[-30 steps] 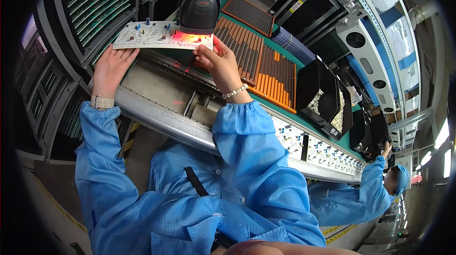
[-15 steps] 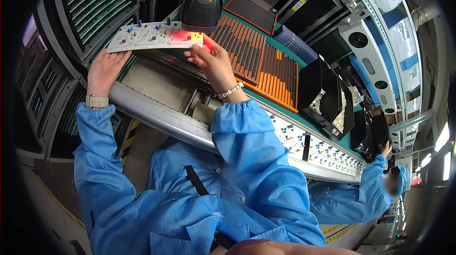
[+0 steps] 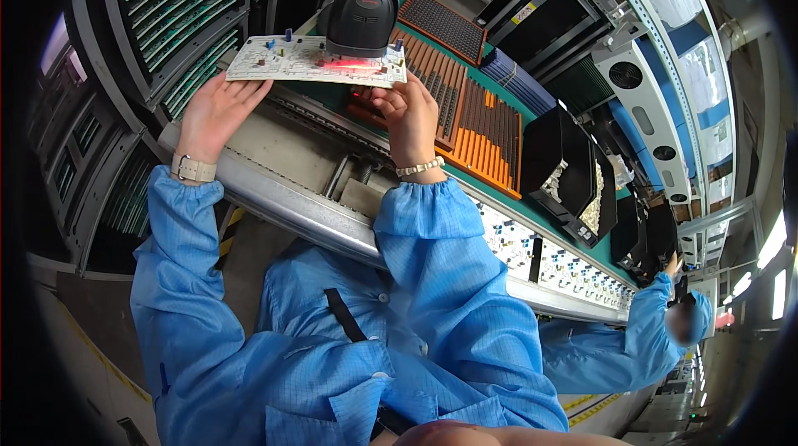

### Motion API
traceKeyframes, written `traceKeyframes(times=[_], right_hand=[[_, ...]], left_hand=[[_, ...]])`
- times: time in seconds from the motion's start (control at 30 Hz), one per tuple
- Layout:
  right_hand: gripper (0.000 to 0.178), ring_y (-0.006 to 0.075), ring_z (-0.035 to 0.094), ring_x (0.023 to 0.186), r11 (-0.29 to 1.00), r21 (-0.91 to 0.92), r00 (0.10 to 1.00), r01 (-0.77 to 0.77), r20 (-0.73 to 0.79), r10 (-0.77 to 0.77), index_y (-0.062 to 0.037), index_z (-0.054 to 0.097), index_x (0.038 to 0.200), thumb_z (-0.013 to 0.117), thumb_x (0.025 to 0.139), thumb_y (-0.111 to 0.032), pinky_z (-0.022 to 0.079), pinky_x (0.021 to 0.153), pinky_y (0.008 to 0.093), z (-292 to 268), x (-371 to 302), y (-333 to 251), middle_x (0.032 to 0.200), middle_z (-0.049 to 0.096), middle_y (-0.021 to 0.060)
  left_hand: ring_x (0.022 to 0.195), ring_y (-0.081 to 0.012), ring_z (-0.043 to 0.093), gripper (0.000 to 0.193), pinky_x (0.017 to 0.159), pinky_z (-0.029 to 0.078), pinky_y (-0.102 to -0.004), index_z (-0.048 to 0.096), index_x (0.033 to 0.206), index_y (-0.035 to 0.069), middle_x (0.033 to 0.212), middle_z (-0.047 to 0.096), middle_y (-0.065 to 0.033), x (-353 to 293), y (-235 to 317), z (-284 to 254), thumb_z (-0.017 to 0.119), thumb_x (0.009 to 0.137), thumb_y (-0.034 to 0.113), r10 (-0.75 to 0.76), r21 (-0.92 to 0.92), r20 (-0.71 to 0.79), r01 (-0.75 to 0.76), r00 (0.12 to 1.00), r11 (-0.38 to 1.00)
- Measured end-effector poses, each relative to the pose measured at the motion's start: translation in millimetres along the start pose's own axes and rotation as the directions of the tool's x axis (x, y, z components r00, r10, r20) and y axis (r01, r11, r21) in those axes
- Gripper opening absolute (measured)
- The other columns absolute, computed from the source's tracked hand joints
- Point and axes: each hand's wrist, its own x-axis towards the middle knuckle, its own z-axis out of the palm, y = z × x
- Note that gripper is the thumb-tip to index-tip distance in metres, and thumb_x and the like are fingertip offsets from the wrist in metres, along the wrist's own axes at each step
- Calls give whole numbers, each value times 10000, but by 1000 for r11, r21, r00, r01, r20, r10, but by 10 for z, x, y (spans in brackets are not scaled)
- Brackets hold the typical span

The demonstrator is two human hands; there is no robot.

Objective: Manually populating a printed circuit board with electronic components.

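Note:
Both my hands hold a white circuit board (image 3: pixel 291 65) with blue and dark components on its upper face. My left hand (image 3: pixel 216 113) supports its left end, fingers under the front edge. At the right end, my right hand (image 3: pixel 411 118) grips the corner between thumb and fingers; some fingertips are hidden beneath the board. Just over the board's right half hangs a black barcode scanner (image 3: pixel 363 18), casting a red light line onto the board. The scanner's head covers part of the board's far edge.
Brown trays (image 3: pixel 490 126) with rows of dark parts lie on the green bench mat right of the scanner. Black bins (image 3: pixel 565 172) stand farther right. A metal conveyor rail (image 3: pixel 291 197) runs before me, carrying boards at right. Board racks (image 3: pixel 179 5) stand left; a co-worker (image 3: pixel 615 354) is at far right.
The board has moved to the right with both hands, so the scanner's red light now falls farther in from its right end. My right hand has turned more upright.

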Motion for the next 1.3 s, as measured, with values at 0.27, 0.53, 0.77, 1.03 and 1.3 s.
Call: traceKeyframes(times=[0.27,0.53,0.77,1.03,1.3], right_hand=[[258,214,712,771,997,5,995,76,-61,-76,56,541,1146,488,1039,-173,602,651,309,-76,-10,-43,963,679,153],[251,197,707,739,995,-1,988,99,-122,-98,20,546,1039,491,1046,-225,583,619,300,-101,-24,-68,893,681,140],[236,184,653,679,991,21,967,134,-221,-127,28,548,1056,507,982,-192,541,605,291,-105,-58,-173,862,675,136],[229,172,570,628,969,110,905,222,-392,-163,27,535,1022,454,978,-183,516,581,337,-327,4,-243,822,629,127],[210,164,541,660,956,94,899,276,-376,-223,-5,528,961,471,961,-207,494,617,342,-388,-28,-322,833,612,97]], left_hand=[[1447,-367,321,452,1226,273,-561,310,1464,-91,1538,348,-228,-5,-96,106,294,1079,144,-44,15,9,44,999,999],[1445,-365,324,444,1225,278,-558,315,1458,-96,1531,354,-231,6,-132,123,298,1077,131,-71,24,26,71,997,997],[1432,-367,340,437,1223,289,-554,321,1443,-107,1514,370,-236,-13,-272,185,299,1070,118,-134,23,43,133,990,991],[1419,-372,355,409,1207,322,-554,351,1397,-121,1485,389,-250,10,-518,252,304,1069,119,-221,65,88,216,971,974],[1409,-378,367,396,1196,346,-548,355,1386,-120,1470,391,-273,71,-604,218,335,1062,107,-259,79,160,249,953,965]])
